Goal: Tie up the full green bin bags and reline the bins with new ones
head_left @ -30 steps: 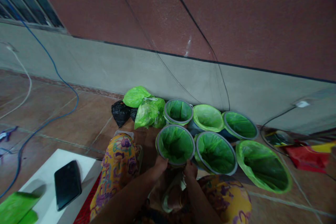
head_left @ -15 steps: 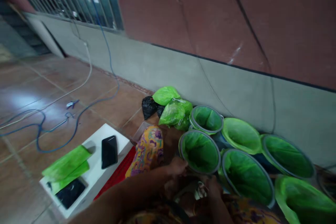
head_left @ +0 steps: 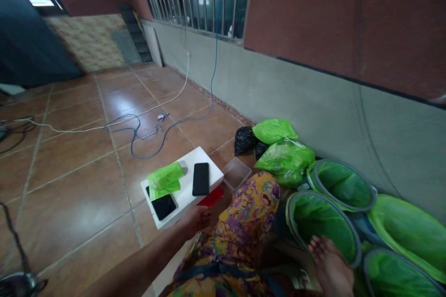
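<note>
Left hand (head_left: 193, 223): our fingers (head_left: 205, 216) open, empty, just beside white box (head_left: 185, 200).
Right hand: out of view; fingers' state cannot be told.
Beyond fingers: phone (head_left: 201, 179) on box.

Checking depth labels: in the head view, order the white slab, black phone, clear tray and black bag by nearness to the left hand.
1. White slab, by the left hand
2. Black phone, on the slab
3. Clear tray, floor, right
4. Black bag, by the wall

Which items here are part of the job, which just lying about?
Job: left hand, white board, folded green bags, green-lined bins.
Lying about: two black phones, blue cable, white cable, clear plastic tray, black bag.
</note>
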Available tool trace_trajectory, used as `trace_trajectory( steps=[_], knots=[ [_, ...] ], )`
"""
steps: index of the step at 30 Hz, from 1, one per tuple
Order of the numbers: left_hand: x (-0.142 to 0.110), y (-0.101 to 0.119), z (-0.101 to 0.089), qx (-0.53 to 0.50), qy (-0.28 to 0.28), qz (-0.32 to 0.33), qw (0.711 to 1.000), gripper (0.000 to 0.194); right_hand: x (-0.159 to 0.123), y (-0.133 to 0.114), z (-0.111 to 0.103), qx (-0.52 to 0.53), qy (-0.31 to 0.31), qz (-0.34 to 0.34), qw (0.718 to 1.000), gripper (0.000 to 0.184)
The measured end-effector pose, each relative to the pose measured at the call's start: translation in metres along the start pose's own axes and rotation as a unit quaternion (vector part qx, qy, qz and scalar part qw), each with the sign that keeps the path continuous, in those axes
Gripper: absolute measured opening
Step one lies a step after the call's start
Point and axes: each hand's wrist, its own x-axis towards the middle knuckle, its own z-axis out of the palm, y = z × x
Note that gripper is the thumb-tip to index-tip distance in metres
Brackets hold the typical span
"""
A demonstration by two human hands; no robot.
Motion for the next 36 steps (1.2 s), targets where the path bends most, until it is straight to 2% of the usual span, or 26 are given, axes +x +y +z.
trace_trajectory(
  steps=[2, 4, 7, 9, 12, 18, 20, 23, 26, 30, 36],
  knots=[
    [0.014, -0.007, -0.023, -0.055, 0.013, -0.027, 0.998, 0.004, -0.007, -0.018, 0.024, 0.014, 0.024, 0.000, 1.000, 0.031],
    [0.027, -0.010, -0.035, -0.113, 0.015, -0.019, 0.993, 0.009, -0.016, -0.034, 0.048, 0.021, 0.023, -0.001, 1.000, 0.033],
    [0.043, -0.006, -0.034, -0.186, 0.024, 0.019, 0.982, 0.020, -0.031, -0.048, 0.077, 0.022, 0.020, -0.008, 1.000, 0.036],
    [0.048, -0.001, -0.028, -0.225, 0.013, 0.016, 0.974, 0.023, -0.043, -0.048, 0.087, 0.028, 0.015, -0.010, 0.999, 0.038],
    [0.047, 0.006, -0.020, -0.257, -0.018, -0.005, 0.966, 0.020, -0.057, -0.036, 0.087, 0.038, 0.009, 0.013, 0.999, 0.042],
    [0.030, 0.029, -0.023, -0.268, -0.038, -0.004, 0.963, 0.014, -0.062, 0.007, 0.055, 0.051, 0.007, 0.069, 0.996, 0.046],
    [0.025, 0.041, -0.028, -0.268, -0.075, -0.006, 0.960, 0.032, -0.063, 0.019, 0.054, 0.063, 0.004, 0.081, 0.995, 0.046],
    [0.025, 0.053, -0.035, -0.277, -0.127, -0.012, 0.952, 0.068, -0.073, 0.026, 0.068, 0.067, 0.020, 0.081, 0.994, 0.046],
    [0.033, 0.055, -0.041, -0.299, -0.142, 0.014, 0.944, 0.081, -0.089, 0.022, 0.090, 0.069, 0.043, 0.077, 0.994, 0.046],
    [0.049, 0.051, -0.046, -0.315, -0.139, 0.048, 0.938, 0.069, -0.102, 0.016, 0.105, 0.065, 0.059, 0.078, 0.993, 0.045],
    [0.062, 0.049, -0.045, -0.352, -0.144, 0.052, 0.923, 0.052, -0.108, 0.014, 0.102, 0.038, 0.079, 0.073, 0.993, 0.049]
  ],
)
